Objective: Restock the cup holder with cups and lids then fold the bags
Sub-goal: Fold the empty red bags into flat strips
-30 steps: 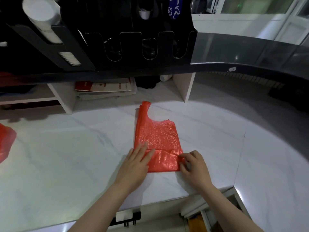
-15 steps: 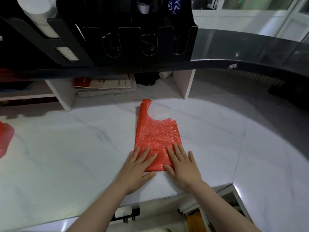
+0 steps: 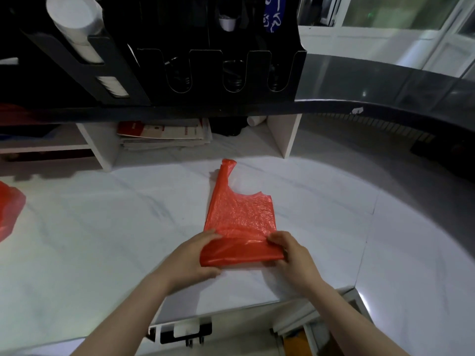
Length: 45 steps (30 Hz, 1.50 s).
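Red plastic, thin and crinkled: the red bag (image 3: 240,217) lies flat on the white marble table (image 3: 102,240), with its twisted handle pointing away from me and its near end raised and turned over into a fold. My left hand (image 3: 190,258) grips the left end of that fold, fingers curled over the top and thumb beneath. My right hand (image 3: 295,258) pinches the right end the same way. The fold runs straight between them, roughly parallel to the table's near edge, which sits just behind my wrists.

The bag's far edge is ragged where the mouth is cut, and its long sides lie straight. A broad stretch of marble separates it from a second red bag (image 3: 10,209), bunched at the far left edge of the view. To the right, a seam in the tabletop runs well apart from the bag.

Beyond the handle, a white upright panel (image 3: 288,134) and a stack of papers (image 3: 164,134) sit under the dark counter (image 3: 385,80). The black cup holder (image 3: 205,73) stands above them, with white cups (image 3: 74,21) in its left slot.
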Tool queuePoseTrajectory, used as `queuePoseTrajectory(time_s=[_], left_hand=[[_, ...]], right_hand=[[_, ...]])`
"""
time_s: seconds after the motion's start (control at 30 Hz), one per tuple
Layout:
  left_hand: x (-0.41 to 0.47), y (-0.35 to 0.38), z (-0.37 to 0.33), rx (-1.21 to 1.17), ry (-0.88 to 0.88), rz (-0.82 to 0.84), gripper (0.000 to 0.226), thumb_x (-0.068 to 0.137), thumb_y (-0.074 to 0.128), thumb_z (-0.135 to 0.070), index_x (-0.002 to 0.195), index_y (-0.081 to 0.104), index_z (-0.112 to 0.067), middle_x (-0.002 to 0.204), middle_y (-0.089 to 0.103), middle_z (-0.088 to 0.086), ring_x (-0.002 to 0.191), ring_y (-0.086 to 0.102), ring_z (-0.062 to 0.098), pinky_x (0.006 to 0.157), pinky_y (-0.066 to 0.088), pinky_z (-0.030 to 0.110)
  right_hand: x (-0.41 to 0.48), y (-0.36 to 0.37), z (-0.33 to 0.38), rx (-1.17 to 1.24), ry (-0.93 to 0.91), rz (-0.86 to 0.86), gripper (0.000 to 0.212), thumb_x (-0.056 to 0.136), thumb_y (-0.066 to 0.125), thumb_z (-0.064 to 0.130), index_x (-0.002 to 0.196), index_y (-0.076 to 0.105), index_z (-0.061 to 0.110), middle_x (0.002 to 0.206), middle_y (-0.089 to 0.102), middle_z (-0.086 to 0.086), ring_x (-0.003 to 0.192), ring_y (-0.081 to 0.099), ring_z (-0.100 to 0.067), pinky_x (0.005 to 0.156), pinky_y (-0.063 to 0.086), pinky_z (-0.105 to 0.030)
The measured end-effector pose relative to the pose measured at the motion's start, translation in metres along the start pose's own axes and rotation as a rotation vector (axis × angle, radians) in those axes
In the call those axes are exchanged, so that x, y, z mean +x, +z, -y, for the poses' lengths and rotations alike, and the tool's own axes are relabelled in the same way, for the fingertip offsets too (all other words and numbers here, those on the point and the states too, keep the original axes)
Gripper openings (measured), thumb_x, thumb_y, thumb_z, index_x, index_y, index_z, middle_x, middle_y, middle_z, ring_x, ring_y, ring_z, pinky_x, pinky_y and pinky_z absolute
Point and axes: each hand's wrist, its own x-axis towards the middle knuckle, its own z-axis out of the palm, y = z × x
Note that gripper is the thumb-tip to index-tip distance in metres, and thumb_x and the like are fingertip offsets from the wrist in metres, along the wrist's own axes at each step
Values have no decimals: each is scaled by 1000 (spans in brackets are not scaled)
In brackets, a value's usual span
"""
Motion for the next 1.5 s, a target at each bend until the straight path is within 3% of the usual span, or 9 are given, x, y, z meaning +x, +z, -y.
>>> queuePoseTrajectory(time_s=[0.2,0.37,0.67,0.8,1.0,1.1,1.27,1.37,1.5], left_hand=[[6,-6,1,-271,-128,-236,42,68,64,9,83,65,-31,88,69,-13,82,63,-1,80,49,21],[8,2,-4,-241,-213,-328,16,89,61,-14,81,58,-28,74,64,-10,69,59,6,63,42,17],[13,12,-12,-112,-275,-444,4,92,57,-21,92,55,-17,67,61,-8,66,59,17,61,43,32],[13,14,-9,-73,-270,-478,6,91,58,-20,89,53,-18,61,54,-8,56,51,8,52,34,21],[11,15,-16,15,-262,-515,52,87,63,-18,136,45,-15,121,53,8,107,56,27,89,46,36],[14,17,-24,308,-45,-386,67,91,56,-27,150,24,-25,159,16,6,144,18,26,117,16,41],[26,28,-25,583,77,-25,67,95,24,-60,143,-19,-42,153,-25,-9,140,-30,16,115,-17,43],[27,36,-22,602,38,45,68,92,18,-65,139,-26,-43,154,-25,-8,141,-28,18,114,-17,45],[29,38,-18,589,21,64,69,91,19,-66,137,-27,-44,156,-24,-9,142,-27,19,115,-17,44]], right_hand=[[2,1,-1,51,46,-191,21,87,56,8,90,63,27,89,63,14,86,57,-9,69,39,-17],[5,11,-6,41,86,-260,9,93,51,16,94,60,18,87,62,4,81,55,-14,68,42,-29],[6,16,-5,-29,65,-321,11,92,52,24,82,53,25,75,55,13,70,52,-4,56,32,-18],[7,19,-7,-45,86,-300,4,93,53,31,89,53,31,80,53,16,84,46,-4,62,32,-15],[9,24,-8,-50,137,-277,26,92,56,31,117,54,26,82,47,21,103,44,-8,75,35,-23],[8,23,-6,-39,143,-262,53,90,55,31,140,36,26,86,51,13,96,42,-7,75,35,-22],[2,25,2,-178,46,-275,65,91,53,43,146,26,22,120,53,-5,115,42,-22,92,40,-32],[1,28,5,-410,-104,-245,71,93,44,53,151,9,33,156,18,-14,145,9,-33,114,18,-48],[10,34,0,-600,-179,65,67,91,20,67,146,-12,46,156,-26,7,142,-29,-19,116,-10,-52]])
